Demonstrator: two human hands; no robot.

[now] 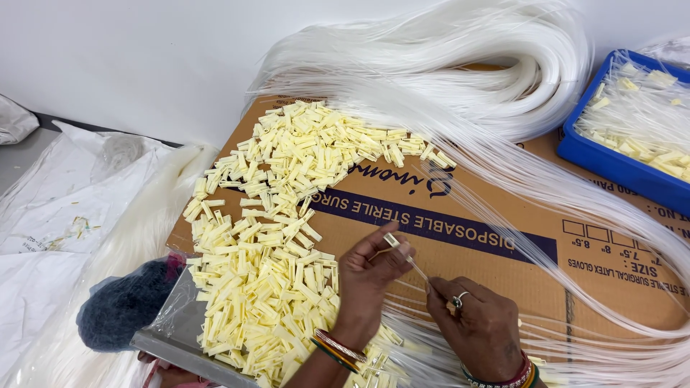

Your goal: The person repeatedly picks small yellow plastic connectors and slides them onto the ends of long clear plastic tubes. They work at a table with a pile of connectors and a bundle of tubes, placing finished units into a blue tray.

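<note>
Left hand (366, 276): a pale yellow clip (392, 240) is pinched at the fingertips.
Right hand (478, 327): a thin clear tube (419, 270) is gripped, closed around it.
Worktop: flattened cardboard (460, 237), heaped with yellow clips (273, 237).

Between my fingertips: one small pale-yellow plastic clip (392, 240), oblong and flat, held raised above the cardboard and tilted. A thin clear plastic tube (418, 267) meets its lower end and runs down to the right, taut and nearly straight, into my other fingers.
</note>
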